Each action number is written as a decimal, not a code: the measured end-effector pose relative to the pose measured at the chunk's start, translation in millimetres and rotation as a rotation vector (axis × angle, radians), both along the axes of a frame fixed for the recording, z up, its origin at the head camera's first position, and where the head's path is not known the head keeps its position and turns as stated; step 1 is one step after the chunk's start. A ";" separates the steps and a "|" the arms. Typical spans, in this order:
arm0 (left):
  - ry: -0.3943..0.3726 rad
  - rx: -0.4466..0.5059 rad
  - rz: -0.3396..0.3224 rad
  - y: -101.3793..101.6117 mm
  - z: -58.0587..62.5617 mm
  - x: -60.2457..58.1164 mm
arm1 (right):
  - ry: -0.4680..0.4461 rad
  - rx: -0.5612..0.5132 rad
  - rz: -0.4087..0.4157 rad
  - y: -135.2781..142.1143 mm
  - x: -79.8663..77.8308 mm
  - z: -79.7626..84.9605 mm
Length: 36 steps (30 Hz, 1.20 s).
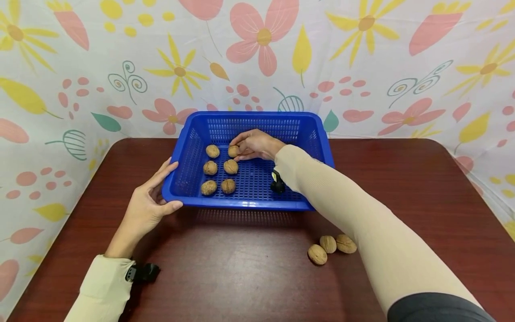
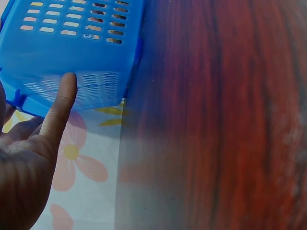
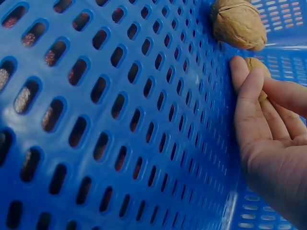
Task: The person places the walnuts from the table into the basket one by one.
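A blue plastic basket (image 1: 257, 205) with slotted walls stands on the table. My left hand (image 1: 146, 203) holds its left end, thumb at the front corner and fingers along the side; in the left wrist view a finger (image 2: 62, 103) lies against the outer wall. Inside the basket, my right hand (image 1: 257, 144) pinches a walnut (image 1: 233, 151) near the back, at the far end of the second column. The fingers partly hide that walnut in the right wrist view. Nearer walnuts in this column are one (image 1: 231, 167) and another (image 1: 228, 186). Three walnuts (image 1: 210, 168) form the left column.
Three loose walnuts (image 1: 327, 244) lie close together on the brown table (image 1: 241, 268), in front of the basket and beside the right forearm. A patterned cloth (image 1: 257, 67) hangs behind the table. Each wrist wears a small black camera (image 1: 145, 273).
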<state>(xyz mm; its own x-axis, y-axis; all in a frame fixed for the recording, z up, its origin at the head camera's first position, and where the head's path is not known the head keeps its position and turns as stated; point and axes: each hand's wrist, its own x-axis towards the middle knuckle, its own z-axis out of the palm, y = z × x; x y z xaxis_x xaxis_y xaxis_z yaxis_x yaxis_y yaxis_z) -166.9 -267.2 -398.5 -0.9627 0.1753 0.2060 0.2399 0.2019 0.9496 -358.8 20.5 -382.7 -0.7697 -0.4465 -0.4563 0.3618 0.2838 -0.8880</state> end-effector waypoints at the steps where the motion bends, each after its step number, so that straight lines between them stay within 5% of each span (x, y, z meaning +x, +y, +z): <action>1: 0.001 0.001 -0.001 0.5 0.0 -0.2 | -0.001 0.001 0.002 0.4 -0.1 0.2; 9: -0.008 0.001 -0.003 3.3 -2.8 0.9 | 0.049 0.087 0.002 12.1 1.1 20.2; 17: -0.007 0.003 -0.008 5.1 -5.4 2.1 | 0.189 0.147 0.128 54.5 19.9 85.5; 21: -0.007 0.004 -0.009 4.9 -4.7 2.0 | 0.345 0.195 0.203 93.1 52.5 114.7; 26: -0.006 -0.005 -0.005 3.6 -1.8 2.0 | 0.506 0.249 0.175 149.7 111.8 126.2; 30: 0.003 -0.003 -0.002 1.7 0.5 3.0 | 0.591 0.224 0.077 191.8 160.2 113.6; 36: 0.011 0.014 -0.011 1.5 1.2 2.4 | 0.646 0.193 -0.040 235.0 213.3 73.1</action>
<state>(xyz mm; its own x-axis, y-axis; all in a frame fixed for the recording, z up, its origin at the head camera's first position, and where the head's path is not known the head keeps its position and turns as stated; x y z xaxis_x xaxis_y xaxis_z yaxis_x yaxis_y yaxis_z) -164.5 -265.7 -397.3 -0.9584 0.1832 0.2190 0.2526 0.1858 0.9496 -145.5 255.6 -309.6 -0.9291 -0.3684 0.0324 -0.2112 0.4566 -0.8642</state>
